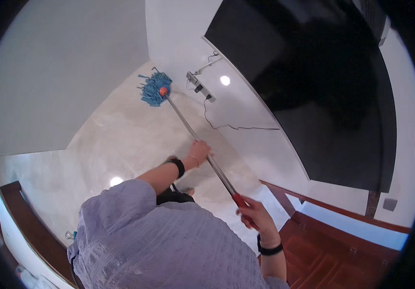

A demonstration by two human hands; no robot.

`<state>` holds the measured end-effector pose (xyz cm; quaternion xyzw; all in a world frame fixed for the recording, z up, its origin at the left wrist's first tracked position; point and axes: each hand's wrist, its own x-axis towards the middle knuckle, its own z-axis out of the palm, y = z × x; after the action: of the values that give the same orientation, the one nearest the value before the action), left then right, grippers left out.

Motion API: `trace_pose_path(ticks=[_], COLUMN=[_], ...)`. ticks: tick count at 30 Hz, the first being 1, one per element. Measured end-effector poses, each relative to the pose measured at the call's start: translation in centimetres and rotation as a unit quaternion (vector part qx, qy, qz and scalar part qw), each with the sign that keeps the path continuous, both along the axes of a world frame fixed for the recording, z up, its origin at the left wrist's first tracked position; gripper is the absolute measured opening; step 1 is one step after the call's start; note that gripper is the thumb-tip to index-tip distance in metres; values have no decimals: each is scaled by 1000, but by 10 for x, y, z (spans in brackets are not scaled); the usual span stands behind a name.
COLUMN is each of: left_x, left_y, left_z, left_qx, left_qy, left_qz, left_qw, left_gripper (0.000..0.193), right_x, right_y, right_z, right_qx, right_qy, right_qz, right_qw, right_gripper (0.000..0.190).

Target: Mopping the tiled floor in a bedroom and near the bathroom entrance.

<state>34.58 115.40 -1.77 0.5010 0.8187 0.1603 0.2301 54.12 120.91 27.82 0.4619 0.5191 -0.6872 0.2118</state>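
A mop with a blue strip head [154, 88] rests on the pale floor [131, 133] near the corner where two walls meet. An orange-red joint [163, 91] links the head to a metal pole [182, 116]. My left hand [200, 150] is closed around the middle of the pole. Lower down, my right hand [256, 213] grips the red handle [241, 202] at the pole's near end. Both wrists wear black bands. The pole runs slantwise from the upper left to the lower right, in front of my body.
A power strip [201, 86] with plugs and a trailing cable [229, 126] is on the right wall, below a large black screen [323, 101]. Dark red wooden furniture or panelling [315, 249] stands at lower right. A brown-topped white panel [34, 220] stands at lower left.
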Motion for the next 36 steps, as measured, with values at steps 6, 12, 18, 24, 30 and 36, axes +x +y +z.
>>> trace_pose_path(ticks=[6, 12, 18, 24, 30, 36], left_x=[-125, -166, -74, 100, 301, 461], left_y=[-18, -24, -8, 33, 50, 47], left_z=[-45, -35, -47, -26, 38, 60], left_qx=[4, 57, -125, -89, -51, -37], left_qy=[121, 59, 182, 96, -6, -79], left_qz=[68, 95, -133, -275, -373, -541], left_qw=[990, 992, 966, 953, 926, 837], left_gripper=[22, 24, 11, 19, 16, 16], right_x=[-95, -120, -10, 138, 257, 316], right_y=[-10, -10, -36, -53, -97, -158], right_z=[-91, -129, -116, -36, 66, 87], right_qx=[-131, -220, -250, 107, 410, 474], right_qy=[106, 160, 189, 234, 119, 12], right_qz=[-89, -180, -331, -380, -387, -515], right_qw=[982, 945, 890, 888, 817, 714], right_gripper=[39, 35, 35, 47, 21, 18])
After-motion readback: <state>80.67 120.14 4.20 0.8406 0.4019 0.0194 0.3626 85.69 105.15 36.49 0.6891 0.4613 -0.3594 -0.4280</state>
